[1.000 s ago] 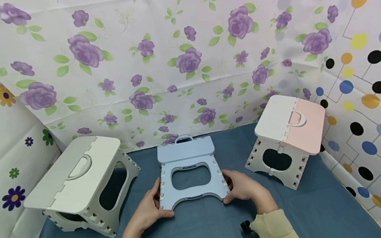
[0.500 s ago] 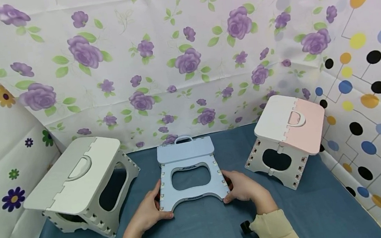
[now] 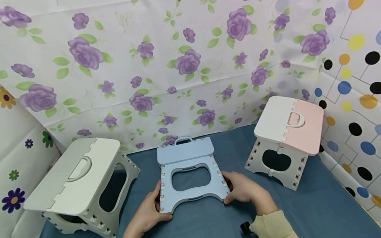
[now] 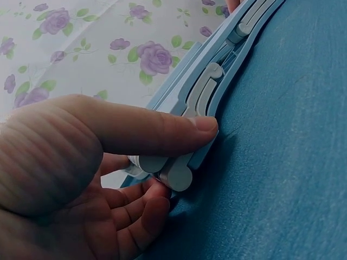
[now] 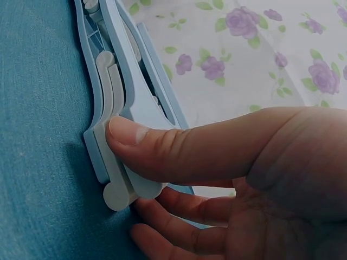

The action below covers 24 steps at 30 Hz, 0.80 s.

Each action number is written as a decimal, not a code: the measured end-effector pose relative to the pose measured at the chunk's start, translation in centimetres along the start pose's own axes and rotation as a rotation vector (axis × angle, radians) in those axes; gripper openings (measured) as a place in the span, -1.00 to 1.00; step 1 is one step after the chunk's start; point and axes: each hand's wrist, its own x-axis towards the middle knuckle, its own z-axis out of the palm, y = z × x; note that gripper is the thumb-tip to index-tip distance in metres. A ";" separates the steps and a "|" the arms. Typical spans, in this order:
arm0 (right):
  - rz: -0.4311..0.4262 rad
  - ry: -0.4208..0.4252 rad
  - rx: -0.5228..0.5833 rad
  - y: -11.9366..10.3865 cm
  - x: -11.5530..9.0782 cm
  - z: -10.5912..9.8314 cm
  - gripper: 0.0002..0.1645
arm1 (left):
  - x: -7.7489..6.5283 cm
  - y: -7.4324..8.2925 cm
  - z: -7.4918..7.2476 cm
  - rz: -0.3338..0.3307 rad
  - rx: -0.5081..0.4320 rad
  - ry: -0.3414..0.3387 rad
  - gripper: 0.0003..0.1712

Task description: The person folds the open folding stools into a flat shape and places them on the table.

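Note:
A light blue folding stool (image 3: pixel 192 193) lies folded flat in the middle of the cloth, its small handle pointing to the back wall. At its near left corner my left hand (image 3: pixel 147 211) holds the side edge, with the thumb across the near edge. My right hand (image 3: pixel 244 188) grips the near right corner in the same way. From the left wrist view, the left thumb (image 4: pixel 179 130) presses on the stool's layered edge (image 4: pixel 203 89), fingers curled beneath. The right wrist view has the right thumb (image 5: pixel 130 132) over pale grey hinge pieces (image 5: pixel 111 86).
An unfolded white and grey stool (image 3: pixel 88 176) stands at the left. Another unfolded stool (image 3: pixel 282 132), white and pink on top, stands at the right. Blue cloth (image 3: pixel 202 234) covers the table, and patterned sheets (image 3: pixel 168 40) hang on the back and sides.
The left thumb has slid slightly leftward along the stool's near edge. The stool stays in place, and the right hand shows no visible change.

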 end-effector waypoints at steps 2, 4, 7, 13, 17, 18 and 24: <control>0.003 -0.001 0.001 0.1 0.0 0.0 0.21 | 0.0 -0.1 0.0 0.002 0.001 -0.003 0.51; 0.003 -0.003 0.004 0.2 0.1 0.0 0.21 | 0.1 -0.2 0.0 0.003 0.001 -0.005 0.52; 0.003 -0.002 0.006 0.2 0.0 0.0 0.21 | 0.1 -0.2 0.1 0.007 0.009 -0.007 0.53; -0.005 -0.006 0.026 0.2 0.0 -0.1 0.21 | 0.0 -0.1 0.0 0.012 0.029 -0.004 0.53; 0.001 -0.002 0.025 0.2 0.1 -0.2 0.20 | -0.1 0.0 0.0 0.007 0.024 -0.001 0.52; 0.004 0.003 0.024 0.2 0.1 -0.2 0.19 | -0.1 0.0 0.0 0.005 0.021 -0.001 0.52; 0.010 0.019 0.011 0.5 0.1 -0.2 0.15 | -0.1 0.0 0.0 0.000 0.021 -0.006 0.51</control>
